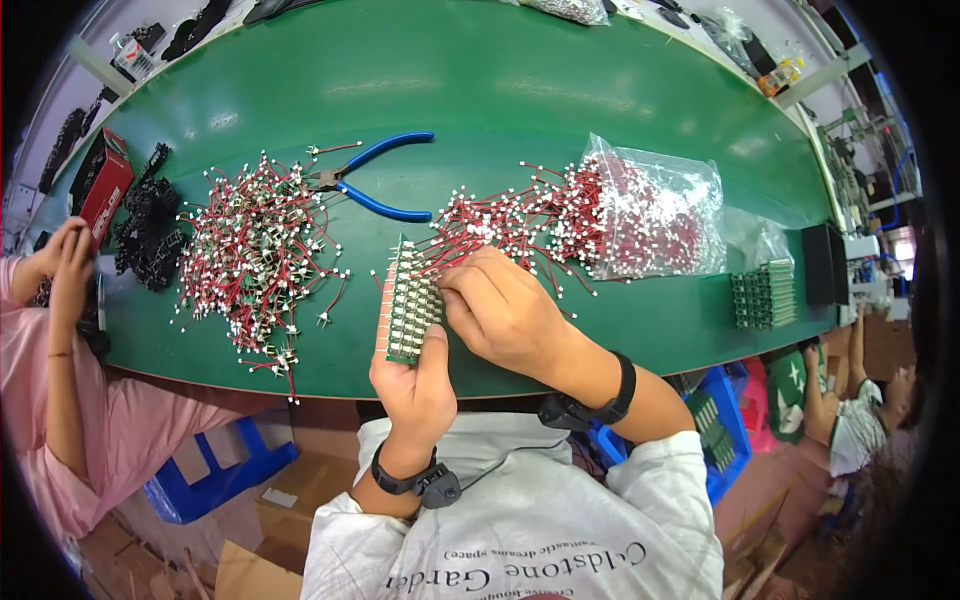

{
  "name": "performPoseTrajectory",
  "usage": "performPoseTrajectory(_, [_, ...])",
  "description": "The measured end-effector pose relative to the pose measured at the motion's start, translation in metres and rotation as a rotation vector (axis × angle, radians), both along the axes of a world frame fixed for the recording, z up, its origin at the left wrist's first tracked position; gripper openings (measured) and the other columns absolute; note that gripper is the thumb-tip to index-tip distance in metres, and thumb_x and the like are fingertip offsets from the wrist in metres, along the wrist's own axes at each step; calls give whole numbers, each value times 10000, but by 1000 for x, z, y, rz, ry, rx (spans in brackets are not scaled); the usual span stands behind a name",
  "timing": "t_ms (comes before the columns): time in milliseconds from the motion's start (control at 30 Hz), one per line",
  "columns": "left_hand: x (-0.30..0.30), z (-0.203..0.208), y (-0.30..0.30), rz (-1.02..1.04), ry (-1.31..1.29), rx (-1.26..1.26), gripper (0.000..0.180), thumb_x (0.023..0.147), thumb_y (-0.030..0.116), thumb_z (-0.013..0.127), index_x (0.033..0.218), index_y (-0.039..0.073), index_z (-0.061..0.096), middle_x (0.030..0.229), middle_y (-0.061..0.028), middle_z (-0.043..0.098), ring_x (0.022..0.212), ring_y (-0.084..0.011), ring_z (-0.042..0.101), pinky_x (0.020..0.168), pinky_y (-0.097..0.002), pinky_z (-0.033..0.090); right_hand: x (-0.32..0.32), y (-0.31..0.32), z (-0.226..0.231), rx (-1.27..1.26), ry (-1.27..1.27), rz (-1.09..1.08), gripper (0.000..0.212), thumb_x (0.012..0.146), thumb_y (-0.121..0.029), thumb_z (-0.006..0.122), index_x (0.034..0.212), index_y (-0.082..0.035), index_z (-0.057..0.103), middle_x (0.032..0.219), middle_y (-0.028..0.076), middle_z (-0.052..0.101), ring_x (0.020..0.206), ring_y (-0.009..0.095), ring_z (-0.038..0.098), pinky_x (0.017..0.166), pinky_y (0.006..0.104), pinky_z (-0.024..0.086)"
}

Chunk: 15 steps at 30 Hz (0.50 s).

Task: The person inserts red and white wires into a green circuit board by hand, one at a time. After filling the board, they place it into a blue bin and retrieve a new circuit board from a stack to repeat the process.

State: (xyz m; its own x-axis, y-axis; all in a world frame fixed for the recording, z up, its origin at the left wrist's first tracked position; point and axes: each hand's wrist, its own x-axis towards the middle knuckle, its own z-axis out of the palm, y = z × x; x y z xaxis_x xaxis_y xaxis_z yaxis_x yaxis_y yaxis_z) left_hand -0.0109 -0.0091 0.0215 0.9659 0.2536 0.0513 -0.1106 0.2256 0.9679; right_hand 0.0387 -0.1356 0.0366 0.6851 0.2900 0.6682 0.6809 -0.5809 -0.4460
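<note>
My left hand point(412, 392) grips the lower end of a green circuit board panel point(408, 315), thumb on its face. Rows of white connectors cover the panel, and it is held tilted up over the near part of the table. Beside its right edge my right hand point(508, 308) is closed, thumb and fingertips pinched together. What lies between those fingertips is hidden. Red wires with white plugs point(490, 228) spread in a loose heap just beyond the right hand, some reaching the panel's upper end.
A pile of wired small boards point(250, 260) lies left on the green table point(480, 90). Behind the panel are blue-handled cutters point(385, 208). A clear bag of wires point(660, 210) lies right, near stacked green panels point(764, 295) and a black box point(824, 265). A co-worker's hands point(68, 265) are far left.
</note>
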Motion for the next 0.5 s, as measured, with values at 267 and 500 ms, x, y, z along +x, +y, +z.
performPoseTrajectory(267, [-1,14,4,-72,40,39,170,868,-91,558,1018,-45,625,922,-1,624,760,-48,518,659,-216,405,-1,-1,-2,26,54,11,185,735,47,726,847,1,586,783,118,613,709,287,613,632,377,504])
performPoseTrajectory(500, [3,4,12,-129,49,54,205,861,-95,554,1050,-49,618,958,-17,628,804,-62,545,697,-221,424,3,0,-3,24,65,11,167,738,40,721,831,-8,592,780,113,622,702,277,621,617,376,503])
